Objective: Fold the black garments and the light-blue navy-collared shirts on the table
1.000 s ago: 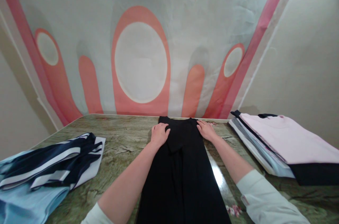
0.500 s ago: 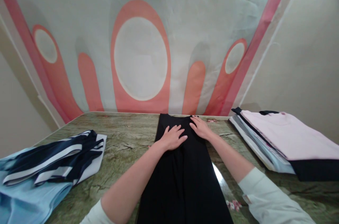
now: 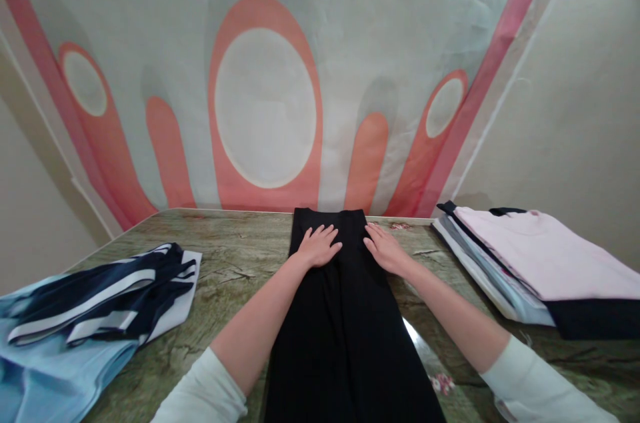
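Note:
A pair of black trousers (image 3: 345, 343) lies lengthwise in front of me, its waistband at the table's far edge and its lower part running out of view at the bottom. My left hand (image 3: 318, 247) rests flat on the upper left of the black cloth, fingers spread. At the upper right edge of the cloth lies my right hand (image 3: 384, 248), palm down with fingers stretched out. Neither hand grips anything. A lengthwise crease runs down the middle of the trousers.
On the left, a loose heap holds a navy garment with white stripes (image 3: 115, 296) and light blue cloth (image 3: 65, 376). A stack of folded clothes, a pink top (image 3: 540, 253) uppermost, stands at right. The wood-patterned table (image 3: 230, 269) meets a wall with a printed sheet (image 3: 410, 23).
My left hand has slid slightly left and up across the cloth, and my right hand has shifted to its right edge. The waistband now lies straighter and a little farther left.

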`<state>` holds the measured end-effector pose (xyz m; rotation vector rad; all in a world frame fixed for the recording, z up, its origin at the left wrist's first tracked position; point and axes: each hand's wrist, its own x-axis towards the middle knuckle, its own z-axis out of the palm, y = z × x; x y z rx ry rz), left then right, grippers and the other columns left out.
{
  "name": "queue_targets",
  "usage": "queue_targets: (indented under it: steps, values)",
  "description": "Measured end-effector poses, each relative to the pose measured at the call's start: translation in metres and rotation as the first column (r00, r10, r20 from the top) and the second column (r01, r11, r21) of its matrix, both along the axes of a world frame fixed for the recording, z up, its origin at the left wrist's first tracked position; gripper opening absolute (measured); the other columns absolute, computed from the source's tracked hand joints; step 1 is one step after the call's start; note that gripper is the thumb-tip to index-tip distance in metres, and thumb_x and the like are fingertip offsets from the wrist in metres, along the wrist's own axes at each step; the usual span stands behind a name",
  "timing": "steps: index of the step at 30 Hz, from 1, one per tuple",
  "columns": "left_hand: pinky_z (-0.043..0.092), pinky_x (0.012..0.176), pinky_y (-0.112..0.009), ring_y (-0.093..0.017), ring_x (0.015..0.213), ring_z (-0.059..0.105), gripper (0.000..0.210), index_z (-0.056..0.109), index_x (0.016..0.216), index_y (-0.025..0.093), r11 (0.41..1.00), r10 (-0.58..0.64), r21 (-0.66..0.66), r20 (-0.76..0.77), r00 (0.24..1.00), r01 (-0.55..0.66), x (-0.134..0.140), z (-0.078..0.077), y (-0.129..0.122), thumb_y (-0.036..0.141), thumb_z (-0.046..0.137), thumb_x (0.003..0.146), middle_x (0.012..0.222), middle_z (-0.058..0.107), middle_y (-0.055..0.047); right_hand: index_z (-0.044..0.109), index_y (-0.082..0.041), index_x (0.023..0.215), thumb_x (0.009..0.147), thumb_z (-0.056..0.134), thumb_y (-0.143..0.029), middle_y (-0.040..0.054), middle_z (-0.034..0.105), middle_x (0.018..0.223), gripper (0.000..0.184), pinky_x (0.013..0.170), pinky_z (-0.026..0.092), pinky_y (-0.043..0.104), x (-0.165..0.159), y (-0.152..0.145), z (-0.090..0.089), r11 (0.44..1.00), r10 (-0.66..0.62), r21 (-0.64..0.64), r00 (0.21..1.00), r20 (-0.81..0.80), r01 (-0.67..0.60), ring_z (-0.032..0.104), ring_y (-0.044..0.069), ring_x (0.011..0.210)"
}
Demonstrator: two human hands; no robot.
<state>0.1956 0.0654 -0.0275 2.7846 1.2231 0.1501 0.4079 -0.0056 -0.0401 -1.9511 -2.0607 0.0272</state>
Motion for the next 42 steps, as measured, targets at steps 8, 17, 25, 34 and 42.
queue_targets:
  steps: [8,17,25,34,42]
  values:
    - [0.017,0.106,-0.046,-0.023,0.132,0.023,0.052,0.038,0.133,0.025,0.986,0.097,0.126,0.095,0.991,-0.108,-0.002,-0.011,0.009,0.050,0.021,0.091,0.143,0.030,-0.002,0.019,-0.022,0.142,0.089,0.017,-0.055,0.0028,0.017,0.148,0.062,0.109,0.014,0.043,-0.009,-0.061,0.001,0.970,0.200,-0.143,0.980,0.021,-0.195,0.016,0.020,0.135]
    - [0.021,0.106,-0.038,-0.015,0.129,0.029,0.043,0.047,0.125,0.024,0.997,-0.041,0.071,0.209,0.977,0.026,-0.014,-0.002,-0.016,0.034,0.019,0.095,0.136,0.043,-0.001,0.031,-0.017,0.138,0.090,0.026,-0.045,0.0090,0.031,0.143,0.056,0.107,0.019,0.046,0.003,-0.080,0.000,0.993,0.114,0.032,0.993,0.025,-0.115,0.019,0.023,0.134]
    - [0.017,0.107,-0.039,-0.018,0.131,0.026,0.046,0.035,0.134,0.023,0.980,-0.174,0.123,0.117,0.978,0.159,-0.021,-0.004,-0.039,0.042,0.021,0.094,0.141,0.034,-0.004,0.023,-0.026,0.140,0.090,0.033,-0.047,0.0022,0.021,0.147,0.056,0.110,0.016,0.043,-0.052,-0.120,0.026,0.870,0.486,-0.082,0.873,-0.028,-0.487,0.015,0.020,0.135]
    - [0.015,0.107,-0.038,-0.017,0.131,0.025,0.048,0.033,0.135,0.024,0.981,-0.169,0.114,0.090,0.981,0.159,-0.021,-0.004,-0.037,0.044,0.018,0.095,0.142,0.033,-0.004,0.016,-0.024,0.142,0.090,0.030,-0.050,0.0049,0.020,0.147,0.060,0.109,0.015,0.048,-0.022,-0.154,0.021,0.927,0.344,-0.170,0.939,0.027,-0.334,0.016,0.022,0.134]
    - [0.012,0.108,-0.037,-0.017,0.132,0.023,0.047,0.035,0.134,0.026,0.989,-0.112,0.110,0.068,0.991,0.104,-0.024,-0.003,-0.028,0.044,0.017,0.094,0.143,0.031,-0.001,0.047,-0.025,0.127,0.083,0.050,-0.037,0.0076,0.040,0.138,0.046,0.102,0.033,0.043,-0.017,-0.194,0.048,0.882,0.408,-0.159,0.888,-0.212,-0.443,0.035,0.023,0.126]
